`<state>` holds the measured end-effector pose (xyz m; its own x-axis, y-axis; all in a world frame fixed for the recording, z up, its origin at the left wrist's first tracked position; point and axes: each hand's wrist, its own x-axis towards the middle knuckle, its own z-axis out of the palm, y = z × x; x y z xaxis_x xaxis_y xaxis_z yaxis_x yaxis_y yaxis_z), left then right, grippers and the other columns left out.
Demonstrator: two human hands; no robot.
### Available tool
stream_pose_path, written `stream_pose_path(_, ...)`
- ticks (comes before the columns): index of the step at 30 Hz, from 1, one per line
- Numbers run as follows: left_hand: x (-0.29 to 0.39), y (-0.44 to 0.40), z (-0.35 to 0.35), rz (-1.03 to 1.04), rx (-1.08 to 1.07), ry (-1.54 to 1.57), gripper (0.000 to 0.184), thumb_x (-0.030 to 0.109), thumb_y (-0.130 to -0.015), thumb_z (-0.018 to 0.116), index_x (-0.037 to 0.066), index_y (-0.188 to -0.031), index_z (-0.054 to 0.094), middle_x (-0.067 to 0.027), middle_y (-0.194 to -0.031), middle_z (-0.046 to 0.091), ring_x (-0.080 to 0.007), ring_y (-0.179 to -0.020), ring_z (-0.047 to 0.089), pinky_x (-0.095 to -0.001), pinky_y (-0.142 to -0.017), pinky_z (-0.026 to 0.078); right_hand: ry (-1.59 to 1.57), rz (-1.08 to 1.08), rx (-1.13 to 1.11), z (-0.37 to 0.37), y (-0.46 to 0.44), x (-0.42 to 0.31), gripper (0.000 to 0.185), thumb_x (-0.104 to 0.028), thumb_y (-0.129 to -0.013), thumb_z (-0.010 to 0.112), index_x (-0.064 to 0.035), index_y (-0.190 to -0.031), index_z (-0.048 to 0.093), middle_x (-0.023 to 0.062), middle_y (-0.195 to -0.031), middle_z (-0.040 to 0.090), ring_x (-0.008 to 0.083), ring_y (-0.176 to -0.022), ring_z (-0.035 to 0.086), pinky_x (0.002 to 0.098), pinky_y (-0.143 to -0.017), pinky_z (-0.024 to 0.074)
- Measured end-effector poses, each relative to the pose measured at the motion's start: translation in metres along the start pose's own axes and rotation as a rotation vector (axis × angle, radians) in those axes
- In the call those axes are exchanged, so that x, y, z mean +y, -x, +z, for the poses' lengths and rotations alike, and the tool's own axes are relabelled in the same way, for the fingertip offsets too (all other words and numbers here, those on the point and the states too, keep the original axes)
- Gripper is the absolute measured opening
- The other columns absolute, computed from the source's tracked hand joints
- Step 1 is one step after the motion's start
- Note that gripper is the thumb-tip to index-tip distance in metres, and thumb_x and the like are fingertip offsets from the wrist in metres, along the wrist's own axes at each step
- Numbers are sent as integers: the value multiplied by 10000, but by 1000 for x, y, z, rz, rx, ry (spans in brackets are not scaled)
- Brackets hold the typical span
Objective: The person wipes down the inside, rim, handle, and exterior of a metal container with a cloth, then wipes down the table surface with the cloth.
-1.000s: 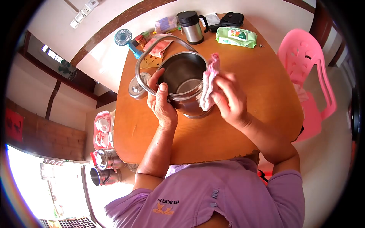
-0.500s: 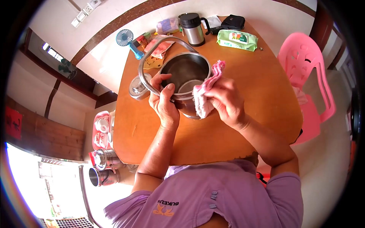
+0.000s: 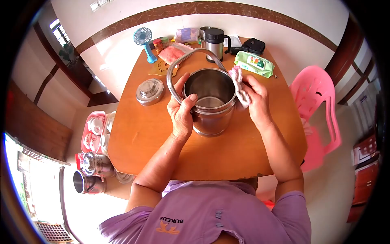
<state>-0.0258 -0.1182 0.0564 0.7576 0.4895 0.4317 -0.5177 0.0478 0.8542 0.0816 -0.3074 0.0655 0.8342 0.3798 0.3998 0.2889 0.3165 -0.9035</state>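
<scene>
- Steel pot (image 3: 213, 117), mouth up, between the left hand (image 3: 181, 113) and the right hand (image 3: 257, 99), over the counter (image 3: 136, 134); whether its base touches is unclear.
- The left hand clasps the pot's left side, thumb at the rim beside the raised handle (image 3: 201, 50).
- The right hand pinches a cloth (image 3: 240, 88) against the rim's right side.
- Round lid (image 3: 150, 92) on the counter, left of the pot.

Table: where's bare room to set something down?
Table bare at front left, between lid, left forearm and left edge; front middle, between pot and front edge; right, between wipes, right forearm and right edge.

Crowded: the back, with fan, mug and pouch; also the pot's rim, between left hand and right hand.
</scene>
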Motion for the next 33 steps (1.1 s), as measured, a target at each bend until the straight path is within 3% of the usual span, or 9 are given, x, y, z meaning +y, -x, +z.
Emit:
stream_pose_path(3,4,1,0,-31,-7,30,657,212,-847,652,3,-1443,469,-10,-916,600,-47,-747,532,-179,-640,432,46,129,-124,-2,-24,-16,141,-104,-961,628,20,-1015,670,-16,-816,620,38,-711,549,194,-626,438)
stream_pose_path(5,4,1,0,-29,-15,44,663,208,-849,655,-1,-1448,462,-43,-1000,628,-77,-834,565,-200,-713,456,217,-35,-147,6,-39,-16,117,-66,-940,623,34,-964,678,-9,-781,613,61,-708,565,225,-624,456)
stream_pose_path(6,3,1,0,-25,-21,45,666,207,-850,657,-5,-1449,459,-62,-1049,637,-97,-889,580,-215,-763,469,380,-234,-158,11,-48,-14,93,-28,-897,619,32,-900,690,52,-751,632,145,-692,615,288,-632,488)
stream_pose_path(10,5,1,1,1,-39,57,663,180,-859,656,-35,-1450,444,-117,-1204,636,-166,-1097,573,-294,-974,435,889,-449,-266,29,-71,-23,84,-50,-834,632,-7,-783,682,157,-794,640,340,-750,651,425,-664,506)
stream_pose_path(17,1,0,0,35,-73,160,683,156,-880,674,-57,-1468,400,-144,-1293,608,-188,-1182,555,-324,-1050,409,1343,-630,-212,64,-68,-31,148,-153,-863,634,-49,-765,672,118,-825,672,336,-781,673,466,-730,520)
stream_pose_path(23,-11,-3,-2,85,-74,225,713,255,-918,684,-62,-1477,376,-161,-1376,535,-221,-1264,497,-350,-1096,366,1229,-710,-395,87,-75,-26,98,-137,-835,631,-59,-800,679,107,-898,693,311,-934,658,492,-845,485)
stream_pose_path(27,-20,-10,-12,74,-15,293,648,347,-979,586,-65,-1446,406,-156,-1346,549,-224,-1268,491,-353,-1099,360,955,-694,-492,90,-77,-20,85,-90,-841,651,-24,-894,662,106,-855,659,305,-869,643,402,-765,501)
stream_pose_path(28,-18,-10,-11,36,75,262,569,381,-1011,508,-46,-1386,476,-130,-1285,583,-193,-1189,529,-326,-1042,395,900,-570,-512,90,-79,-18,82,-146,-836,622,-105,-856,690,68,-877,682,279,-918,652,413,-765,505)
stream_pose_path(33,-16,-10,-17,-93,133,353,349,225,-960,524,0,-1208,624,-54,-1044,660,-118,-925,575,-262,-849,442,760,-498,-668,93,-78,-29,94,-117,-850,610,-55,-881,674,92,-875,675,295,-894,644,406,-781,492)
